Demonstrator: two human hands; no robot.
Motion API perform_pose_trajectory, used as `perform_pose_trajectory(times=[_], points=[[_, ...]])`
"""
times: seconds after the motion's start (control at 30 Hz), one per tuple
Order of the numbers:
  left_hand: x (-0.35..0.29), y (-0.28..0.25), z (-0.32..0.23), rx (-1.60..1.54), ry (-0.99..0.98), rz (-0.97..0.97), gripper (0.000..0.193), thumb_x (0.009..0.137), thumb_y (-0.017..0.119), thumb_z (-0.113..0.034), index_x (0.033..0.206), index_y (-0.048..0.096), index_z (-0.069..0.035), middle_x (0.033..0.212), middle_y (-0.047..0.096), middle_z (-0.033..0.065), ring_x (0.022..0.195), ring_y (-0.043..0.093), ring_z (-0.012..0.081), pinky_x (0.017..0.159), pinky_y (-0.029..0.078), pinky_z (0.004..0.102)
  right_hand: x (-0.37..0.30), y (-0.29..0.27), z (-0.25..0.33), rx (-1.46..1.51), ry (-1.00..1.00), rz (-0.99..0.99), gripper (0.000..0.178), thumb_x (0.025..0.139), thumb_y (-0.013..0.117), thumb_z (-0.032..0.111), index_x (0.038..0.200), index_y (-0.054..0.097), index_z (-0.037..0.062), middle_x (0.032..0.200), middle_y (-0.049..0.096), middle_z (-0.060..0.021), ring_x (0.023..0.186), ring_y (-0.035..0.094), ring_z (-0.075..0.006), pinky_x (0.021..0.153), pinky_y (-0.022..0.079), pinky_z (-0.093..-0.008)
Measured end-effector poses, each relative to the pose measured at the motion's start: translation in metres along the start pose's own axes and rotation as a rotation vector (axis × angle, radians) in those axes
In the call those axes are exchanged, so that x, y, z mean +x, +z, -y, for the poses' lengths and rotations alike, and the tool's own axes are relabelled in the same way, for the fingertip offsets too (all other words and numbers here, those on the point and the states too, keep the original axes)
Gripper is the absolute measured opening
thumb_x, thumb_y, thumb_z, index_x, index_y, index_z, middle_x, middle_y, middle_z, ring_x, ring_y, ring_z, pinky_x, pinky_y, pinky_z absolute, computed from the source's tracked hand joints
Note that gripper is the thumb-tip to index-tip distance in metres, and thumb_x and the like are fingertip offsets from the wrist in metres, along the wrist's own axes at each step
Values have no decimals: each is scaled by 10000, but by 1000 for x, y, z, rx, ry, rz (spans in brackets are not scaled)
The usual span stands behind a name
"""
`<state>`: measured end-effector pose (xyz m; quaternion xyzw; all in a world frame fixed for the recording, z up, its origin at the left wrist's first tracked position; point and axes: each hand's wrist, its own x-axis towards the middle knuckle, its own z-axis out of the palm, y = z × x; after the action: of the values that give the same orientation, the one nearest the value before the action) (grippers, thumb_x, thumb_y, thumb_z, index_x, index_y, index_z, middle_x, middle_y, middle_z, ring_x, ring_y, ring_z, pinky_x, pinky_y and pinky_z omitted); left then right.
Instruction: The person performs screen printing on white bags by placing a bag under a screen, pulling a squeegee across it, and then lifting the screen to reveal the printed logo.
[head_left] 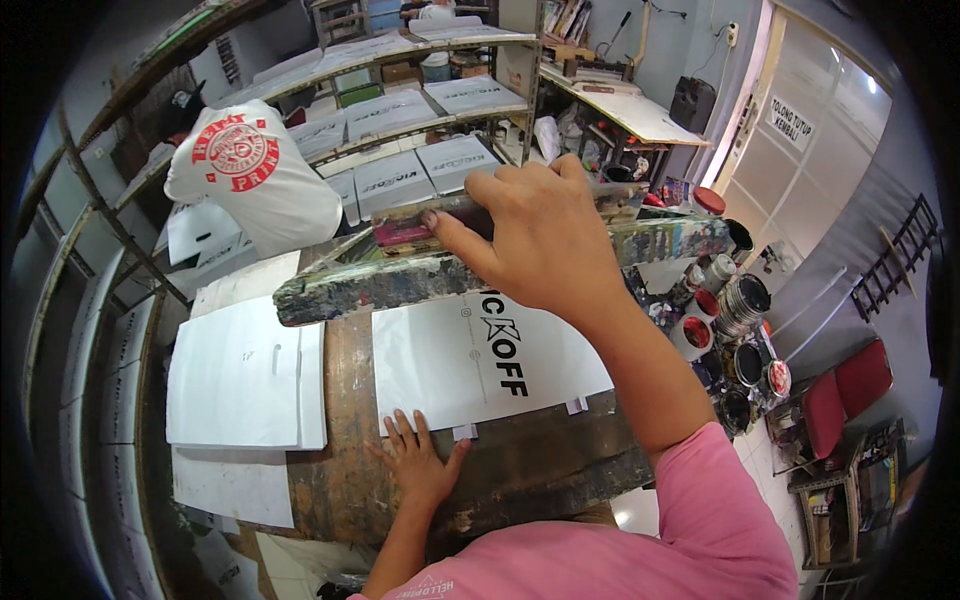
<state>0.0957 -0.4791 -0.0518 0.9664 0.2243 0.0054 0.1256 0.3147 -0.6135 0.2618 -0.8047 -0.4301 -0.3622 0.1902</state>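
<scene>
My right hand (pixel 550 240) is closed around a long, paint-stained squeegee (pixel 400 229), its thumb on the pink-smeared side. Just below it is the thick, ink-crusted near bar of a printing screen frame (pixel 340 290), raised above the work table (pixel 345 400). Under the bar lies a flat white bag (pixel 425 350) with black lettering, partly hidden by the frame and my right arm. My left hand (pixel 422 470) is open, fingers spread over the bag's near left corner. Small pale tabs (pixel 465 432) stick out along the bag's near edge.
A stack of white bags (pixel 235 380) lies left on the table. Ink pots (pixel 745 300) crowd the right side. Racks with printed bags (pixel 385 180) stand behind and left. A person in a white shirt (pixel 245 180) bends at far left. A red chair (pixel 830 410) stands right.
</scene>
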Motion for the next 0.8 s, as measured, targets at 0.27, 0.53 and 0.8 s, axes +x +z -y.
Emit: perform_pose_trajectory(times=[0.27, 0.53, 0.8], points=[[20, -26, -16, -262, 86, -199, 870, 952, 669, -568, 1533, 468, 47, 1577, 457, 268, 1518, 358, 405, 1227, 154, 642, 22, 5, -10, 66, 2, -64, 516, 940, 624, 515, 826, 754, 29, 783, 729, -168, 778, 695, -324, 885, 415, -467], [84, -120, -54, -763, 23, -561, 328, 964, 675, -14, 1283, 697, 62, 1175, 748, 216, 735, 700, 168, 646, 552, 280, 38, 8, -20, 55, 10, -62, 527, 957, 590, 522, 874, 768, 33, 822, 747, -162, 837, 716, -330, 918, 428, -475], [45, -122, 61, -1060, -257, -681, 520, 937, 632, 17, 1454, 581, 37, 821, 675, 48, 663, 578, 59, 584, 446, 226, 26, -6, -7, 8, 53, 62, 526, 961, 609, 537, 867, 735, 35, 822, 732, -163, 854, 705, -343, 908, 430, -484]])
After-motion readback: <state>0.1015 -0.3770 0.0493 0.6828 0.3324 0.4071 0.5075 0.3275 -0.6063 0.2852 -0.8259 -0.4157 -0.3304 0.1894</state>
